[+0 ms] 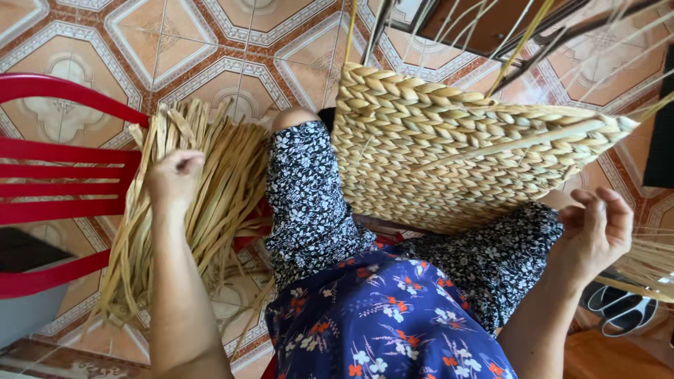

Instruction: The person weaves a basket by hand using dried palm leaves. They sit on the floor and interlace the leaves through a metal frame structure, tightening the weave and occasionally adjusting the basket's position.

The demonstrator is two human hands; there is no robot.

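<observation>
— How far along is the weaving?

— One woven panel [449, 151] rests on the lap at about two o'clock, many braided rows finished; loose strands [505, 60] stand off its upper edge, so by the look of it more rows remain.

— And the count?

— One red chair [67, 186] at nine o'clock, one bundle of dried strips [225, 189] leaning on it, far too many to number. One pair of scissors [621, 307] at four o'clock.

— The hands?

— Left hand [173, 179], grip closed on strips at the bundle's top. Right hand [597, 231], fingers curled by the panel's lower corner; whether it pinches a strand, I cannot tell.
</observation>
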